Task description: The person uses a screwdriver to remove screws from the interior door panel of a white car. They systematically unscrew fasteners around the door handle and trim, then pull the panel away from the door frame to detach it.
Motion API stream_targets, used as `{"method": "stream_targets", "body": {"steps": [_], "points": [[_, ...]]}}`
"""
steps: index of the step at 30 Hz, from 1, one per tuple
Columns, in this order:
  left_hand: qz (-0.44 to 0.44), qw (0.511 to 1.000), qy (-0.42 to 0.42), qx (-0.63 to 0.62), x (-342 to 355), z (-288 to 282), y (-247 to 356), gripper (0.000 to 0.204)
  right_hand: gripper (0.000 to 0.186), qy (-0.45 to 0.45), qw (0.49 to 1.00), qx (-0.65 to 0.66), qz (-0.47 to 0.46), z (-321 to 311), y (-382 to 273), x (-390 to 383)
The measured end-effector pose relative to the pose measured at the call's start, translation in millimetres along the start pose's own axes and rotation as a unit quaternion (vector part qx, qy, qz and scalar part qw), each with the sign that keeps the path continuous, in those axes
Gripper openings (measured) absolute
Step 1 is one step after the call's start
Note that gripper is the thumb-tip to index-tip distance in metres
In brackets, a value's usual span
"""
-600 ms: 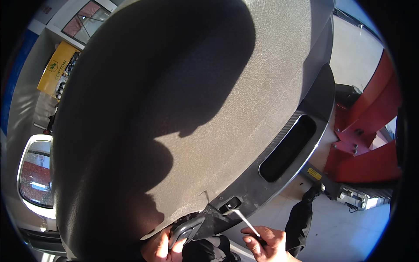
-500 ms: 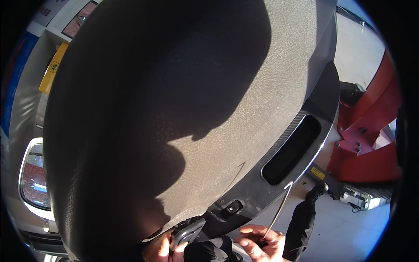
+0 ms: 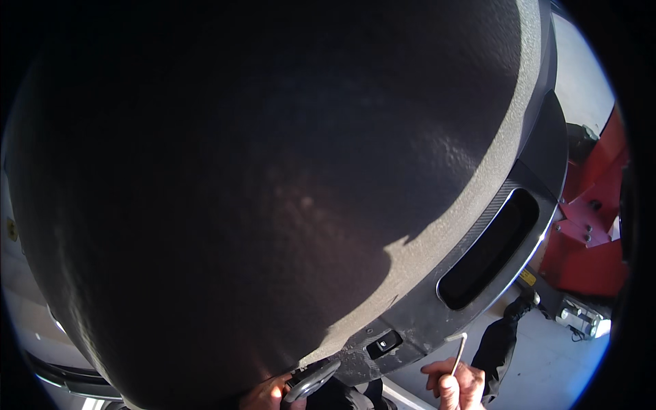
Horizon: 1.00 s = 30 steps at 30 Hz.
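The right hand (image 3: 470, 381) grips a bent silver metal rod (image 3: 460, 351), now lower, seemingly idle; the left hand (image 3: 265, 395) pinches a dark-grey plastic loop (image 3: 316, 380).

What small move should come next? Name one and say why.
Probably bring the hooked tool in the right hand leftward to the dark grey piece: the left hand grips that piece by the lower edge of the large panel, while the tool's bent tip stands apart from it, to the right.
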<state>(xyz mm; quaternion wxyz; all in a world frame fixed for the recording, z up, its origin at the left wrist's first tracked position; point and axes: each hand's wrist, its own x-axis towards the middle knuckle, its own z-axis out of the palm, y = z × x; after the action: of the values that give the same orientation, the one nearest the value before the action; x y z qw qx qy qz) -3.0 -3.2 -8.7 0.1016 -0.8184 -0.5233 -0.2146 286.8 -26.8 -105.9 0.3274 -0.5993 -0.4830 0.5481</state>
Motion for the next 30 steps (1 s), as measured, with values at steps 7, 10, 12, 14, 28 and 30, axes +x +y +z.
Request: {"method": "stream_targets", "body": {"steps": [7, 10, 12, 14, 28, 30], "points": [[-0.071, 0.996, -0.045, -0.023, 8, -4, 7, 0.03, 0.027, -0.017, 0.981, -0.078, -0.174, -37, -21, 16], [-0.104, 0.992, -0.009, -0.067, 8, -1, 12, 0.03, 0.019, -0.013, 0.959, -0.162, -0.231, -43, -58, 25], [-0.135, 0.986, -0.003, -0.098, 9, -2, 15, 0.032, 0.016, -0.023, 0.922, -0.296, -0.247, -42, -58, 24], [-0.228, 0.955, -0.021, -0.188, 14, -7, 25, 0.033, 0.014, -0.019, 0.903, -0.315, -0.29, -46, -74, 29], [-0.419, 0.614, -0.051, -0.667, 15, 4, 19, 0.062, 0.006, 0.002, 0.874, -0.439, -0.207, -54, -173, 5], [-0.39, 0.645, -0.088, -0.652, 27, 0, 23, 0.057, 0.009, -0.021, 0.859, -0.482, -0.171, -56, -191, -1]]}}
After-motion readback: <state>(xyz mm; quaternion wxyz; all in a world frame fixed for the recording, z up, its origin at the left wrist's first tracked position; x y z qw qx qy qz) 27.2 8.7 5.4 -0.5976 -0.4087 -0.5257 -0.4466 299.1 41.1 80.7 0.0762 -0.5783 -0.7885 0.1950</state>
